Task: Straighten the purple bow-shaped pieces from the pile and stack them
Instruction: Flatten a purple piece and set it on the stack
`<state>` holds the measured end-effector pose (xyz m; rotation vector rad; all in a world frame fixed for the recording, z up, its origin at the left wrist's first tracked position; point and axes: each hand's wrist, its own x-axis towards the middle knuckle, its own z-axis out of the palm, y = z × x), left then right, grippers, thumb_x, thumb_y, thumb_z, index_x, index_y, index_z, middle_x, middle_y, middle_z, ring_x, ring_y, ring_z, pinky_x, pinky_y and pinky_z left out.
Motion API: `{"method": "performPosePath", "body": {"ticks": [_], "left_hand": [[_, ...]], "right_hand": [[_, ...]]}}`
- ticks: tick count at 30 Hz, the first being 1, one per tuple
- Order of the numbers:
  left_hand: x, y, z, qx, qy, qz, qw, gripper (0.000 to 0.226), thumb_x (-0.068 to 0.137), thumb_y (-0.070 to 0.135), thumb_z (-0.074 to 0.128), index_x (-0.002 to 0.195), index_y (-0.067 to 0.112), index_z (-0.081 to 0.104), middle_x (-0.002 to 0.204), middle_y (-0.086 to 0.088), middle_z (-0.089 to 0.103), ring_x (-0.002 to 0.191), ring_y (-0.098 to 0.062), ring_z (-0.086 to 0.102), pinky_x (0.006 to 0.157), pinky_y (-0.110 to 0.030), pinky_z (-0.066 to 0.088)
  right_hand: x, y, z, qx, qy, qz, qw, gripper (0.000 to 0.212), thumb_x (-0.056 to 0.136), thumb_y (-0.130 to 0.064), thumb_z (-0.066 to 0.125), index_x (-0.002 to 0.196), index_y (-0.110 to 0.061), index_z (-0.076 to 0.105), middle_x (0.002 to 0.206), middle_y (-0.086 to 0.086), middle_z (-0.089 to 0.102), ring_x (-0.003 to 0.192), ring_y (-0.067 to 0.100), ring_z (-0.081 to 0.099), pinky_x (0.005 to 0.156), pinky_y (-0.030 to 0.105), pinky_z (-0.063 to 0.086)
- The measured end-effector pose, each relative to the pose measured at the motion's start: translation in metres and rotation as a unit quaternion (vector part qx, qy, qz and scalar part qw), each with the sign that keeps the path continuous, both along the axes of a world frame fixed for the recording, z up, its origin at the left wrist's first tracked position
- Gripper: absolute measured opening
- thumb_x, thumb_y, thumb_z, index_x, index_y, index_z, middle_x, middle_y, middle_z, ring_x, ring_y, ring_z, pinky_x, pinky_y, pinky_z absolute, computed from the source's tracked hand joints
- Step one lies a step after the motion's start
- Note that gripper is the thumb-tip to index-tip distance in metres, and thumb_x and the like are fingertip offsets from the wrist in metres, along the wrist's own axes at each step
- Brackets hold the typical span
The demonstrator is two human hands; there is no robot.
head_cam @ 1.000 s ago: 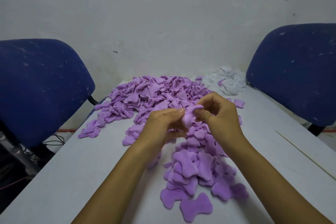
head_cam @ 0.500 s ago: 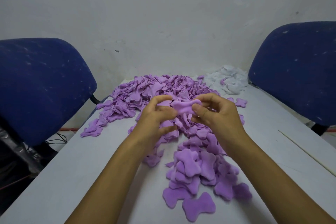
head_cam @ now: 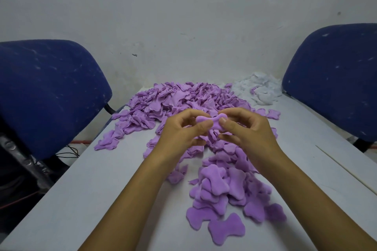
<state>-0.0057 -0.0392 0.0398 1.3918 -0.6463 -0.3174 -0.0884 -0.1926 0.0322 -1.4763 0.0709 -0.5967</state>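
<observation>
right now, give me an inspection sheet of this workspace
surface: pale table, bare along the left side
job's things: big purple pile at the far end; flattened pieces overlapping near the front; one piece held above them
clutter: white scraps at far right corner
grippers: left hand and right hand each pinch an end of the piece
cables: black wires on the floor, left
surroundings: left chair, right chair, white wall
</observation>
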Motion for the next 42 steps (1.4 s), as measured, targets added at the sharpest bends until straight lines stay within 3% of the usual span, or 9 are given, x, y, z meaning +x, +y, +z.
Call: {"method": "performPosePath", "body": {"ticks": [4, 9, 16, 21, 25, 28, 32, 36, 42], "left_hand": [[0.006, 0.003, 0.000, 0.026, -0.065, 0.055, 0.996, 0.011, 0.085, 0.011, 0.070, 0.076, 0.016, 0.073, 0.070, 0.002, 0.069, 0.064, -0.010, 0.063, 0.060, -0.026, 0.053], [0.020, 0.020, 0.002, 0.094, -0.025, 0.009, 0.995, 0.047, 0.081, 0.060, 0.053, 0.085, 0.020, 0.078, 0.084, -0.003, 0.072, 0.078, -0.015, 0.066, 0.071, -0.029, 0.051], [0.048, 0.017, -0.016, 0.133, -0.090, 0.174, 0.971, 0.019, 0.091, 0.010, 0.061, 0.081, 0.022, 0.072, 0.076, 0.002, 0.070, 0.075, -0.016, 0.066, 0.074, -0.032, 0.053], [0.050, -0.004, -0.035, 0.273, -0.240, 0.163, 0.917, 0.022, 0.084, 0.007, 0.062, 0.084, 0.027, 0.070, 0.084, 0.004, 0.069, 0.079, -0.014, 0.063, 0.075, -0.023, 0.048], [0.053, -0.016, -0.042, 0.300, -0.268, 0.145, 0.904, 0.027, 0.081, 0.003, 0.061, 0.094, 0.025, 0.069, 0.089, -0.001, 0.066, 0.081, -0.014, 0.060, 0.073, -0.022, 0.043], [0.057, -0.021, -0.039, 0.278, -0.238, 0.125, 0.922, 0.025, 0.086, 0.013, 0.067, 0.109, 0.023, 0.066, 0.106, -0.005, 0.062, 0.092, -0.015, 0.061, 0.078, -0.021, 0.046], [0.053, -0.021, -0.026, 0.138, -0.059, 0.053, 0.987, 0.009, 0.092, 0.023, 0.065, 0.101, 0.021, 0.065, 0.097, -0.005, 0.064, 0.087, -0.018, 0.063, 0.075, -0.033, 0.055], [0.040, -0.024, -0.016, 0.052, 0.012, 0.030, 0.998, 0.003, 0.089, 0.007, 0.067, 0.089, 0.010, 0.066, 0.074, -0.005, 0.063, 0.068, -0.018, 0.060, 0.059, -0.028, 0.052], [0.020, -0.030, -0.010, -0.005, 0.033, 0.059, 0.998, 0.011, 0.091, 0.009, 0.065, 0.087, 0.018, 0.070, 0.071, 0.005, 0.062, 0.065, -0.009, 0.058, 0.058, -0.021, 0.050]], "right_hand": [[-0.001, -0.001, 0.000, -0.075, 0.019, 0.021, 0.997, 0.015, 0.087, -0.003, 0.069, 0.095, -0.016, 0.073, 0.087, 0.004, 0.073, 0.084, 0.020, 0.071, 0.070, 0.029, 0.059], [0.001, -0.006, 0.003, -0.068, 0.029, 0.049, 0.996, 0.015, 0.079, -0.026, 0.061, 0.087, -0.027, 0.074, 0.094, -0.007, 0.072, 0.089, 0.011, 0.064, 0.077, 0.030, 0.055], [0.033, -0.001, -0.020, -0.305, 0.079, -0.125, 0.941, 0.022, 0.089, -0.015, 0.063, 0.077, -0.035, 0.066, 0.074, -0.014, 0.066, 0.065, 0.001, 0.057, 0.060, 0.013, 0.043], [0.062, 0.001, -0.050, -0.464, 0.183, -0.144, 0.854, 0.026, 0.084, -0.031, 0.072, 0.108, -0.025, 0.064, 0.097, 0.000, 0.059, 0.096, 0.021, 0.058, 0.082, 0.036, 0.047], [0.077, 0.001, -0.062, -0.496, 0.207, -0.193, 0.821, 0.015, 0.090, -0.037, 0.063, 0.096, -0.023, 0.065, 0.092, 0.001, 0.049, 0.096, 0.027, 0.055, 0.069, 0.035, 0.041], [0.079, -0.005, -0.055, -0.415, 0.112, -0.170, 0.887, 0.014, 0.092, -0.031, 0.064, 0.080, -0.024, 0.066, 0.077, -0.002, 0.054, 0.076, 0.017, 0.053, 0.065, 0.030, 0.032], [0.060, -0.010, -0.032, -0.129, 0.040, -0.049, 0.990, 0.015, 0.092, -0.020, 0.067, 0.082, -0.030, 0.070, 0.069, -0.009, 0.062, 0.063, 0.010, 0.057, 0.058, 0.026, 0.051], [0.042, -0.010, -0.022, 0.035, 0.021, -0.007, 0.999, 0.006, 0.090, -0.011, 0.068, 0.096, -0.011, 0.069, 0.081, 0.009, 0.063, 0.072, 0.019, 0.063, 0.060, 0.025, 0.055], [0.025, -0.004, -0.017, 0.059, 0.044, 0.013, 0.997, 0.019, 0.088, -0.008, 0.069, 0.073, -0.016, 0.076, 0.070, -0.001, 0.067, 0.068, 0.013, 0.065, 0.065, 0.023, 0.056]]}}
